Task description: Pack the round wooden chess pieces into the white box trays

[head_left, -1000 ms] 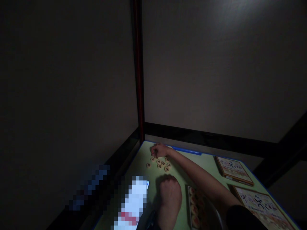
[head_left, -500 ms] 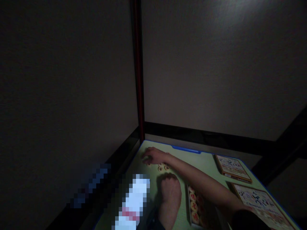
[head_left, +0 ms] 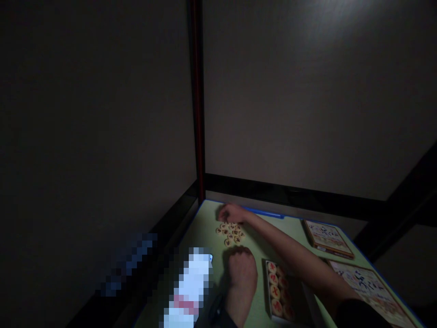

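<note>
Several round xiangqi pieces (head_left: pixel 231 234) with dark characters lie in a loose cluster on the pale green table (head_left: pixel 191 234). My right hand (head_left: pixel 232 213) is at the far side of this cluster, its fingers curled down. Whatever may be inside those fingers is hidden. Nearer to me my left hand (head_left: pixel 243 271) rests as a fist, knuckles forward, just short of the pieces; its palm side is out of sight. Below my right forearm, an open box (head_left: pixel 268 291) holds larger round pieces with red characters (head_left: pixel 275 291) along its left side.
Two flat boxes with printed lids, one farther back (head_left: pixel 328 238) and one nearer (head_left: pixel 370 287), lie at the right. A blue handle (head_left: pixel 266 213) sits on the table's back edge. A lit, pixelated screen (head_left: pixel 191 287) is at the left. Walls stand close behind and left.
My right hand has drawn back and right from over the pieces, and its fingers are more curled. More of the cluster and the open box shows. My left hand has barely moved.
</note>
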Tool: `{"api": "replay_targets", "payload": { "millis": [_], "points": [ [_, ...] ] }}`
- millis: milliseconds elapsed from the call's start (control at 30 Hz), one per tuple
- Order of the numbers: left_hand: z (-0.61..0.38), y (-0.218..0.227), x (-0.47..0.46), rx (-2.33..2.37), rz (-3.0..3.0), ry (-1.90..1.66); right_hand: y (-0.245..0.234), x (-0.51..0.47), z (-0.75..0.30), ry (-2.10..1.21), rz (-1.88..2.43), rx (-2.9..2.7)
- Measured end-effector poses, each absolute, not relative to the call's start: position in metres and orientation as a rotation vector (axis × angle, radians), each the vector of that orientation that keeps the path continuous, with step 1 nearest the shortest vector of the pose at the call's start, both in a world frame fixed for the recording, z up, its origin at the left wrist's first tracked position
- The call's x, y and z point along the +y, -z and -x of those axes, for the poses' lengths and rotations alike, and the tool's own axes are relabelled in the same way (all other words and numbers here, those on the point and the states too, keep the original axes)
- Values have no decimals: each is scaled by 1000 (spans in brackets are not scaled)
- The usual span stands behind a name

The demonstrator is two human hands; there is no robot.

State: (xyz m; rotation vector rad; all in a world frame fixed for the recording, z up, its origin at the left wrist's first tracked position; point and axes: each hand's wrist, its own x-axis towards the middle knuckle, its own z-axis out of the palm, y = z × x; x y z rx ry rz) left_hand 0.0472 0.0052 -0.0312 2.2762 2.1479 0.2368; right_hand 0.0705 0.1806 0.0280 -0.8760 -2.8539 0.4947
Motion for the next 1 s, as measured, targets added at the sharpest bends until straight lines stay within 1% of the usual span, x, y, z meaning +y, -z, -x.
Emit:
{"api": "replay_targets", "payload": {
  "millis": [100,233,433,500,600,700,800,1000],
  "points": [
    [-47,25,4,2134,-2273,-230,-24,188,-85,-447,991,-2796],
    [-48,13,1,2107,-2232,-192,-18,183,-95,-456,1035,-2802],
    [-51,2,-7,1986,-2220,-183,-31,158,-109,-378,1031,-2781],
    [-47,1,-6,2046,-2198,-211,-36,145,-116,-347,1039,-2771],
    [-37,1,1,2281,-2128,-352,-39,122,-124,-305,1024,-2820],
    [-23,5,9,2443,-2050,-491,-38,100,-127,-123,1083,-2911],
    [-14,11,15,2491,-2042,-515,-37,87,-125,6,1171,-2915],
    [-8,12,16,2404,-2060,-458,-33,82,-122,83,1196,-2889]
  ]
}}
